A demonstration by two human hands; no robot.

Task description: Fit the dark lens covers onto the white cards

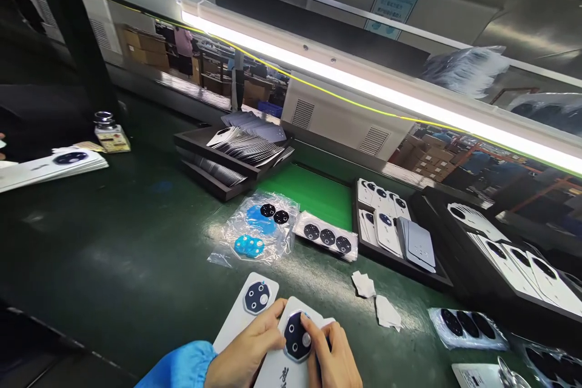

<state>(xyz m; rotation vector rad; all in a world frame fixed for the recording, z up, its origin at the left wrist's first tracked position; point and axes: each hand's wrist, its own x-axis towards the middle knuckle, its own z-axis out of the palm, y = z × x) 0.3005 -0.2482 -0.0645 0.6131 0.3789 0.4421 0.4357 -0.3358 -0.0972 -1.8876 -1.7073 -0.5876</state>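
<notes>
Both of my hands rest on a white phone back cover [286,367] at the bottom middle of the head view. My left hand [248,351], in a blue sleeve, holds its left edge. My right hand [334,357] holds its right side, with the thumb pressing on the dark octagonal camera ring [296,338] seated in the cover. A second white back cover [243,318] with its own camera ring lies flat on the green belt just to the left, touching the one I hold.
Clear bags with blue film discs and dark camera rings [264,227] lie ahead on the belt. Black trays [391,224] of white covers stand at right, dark trays of sheets [231,154] behind. A cover stack [50,167] and small bottle [109,133] sit far left.
</notes>
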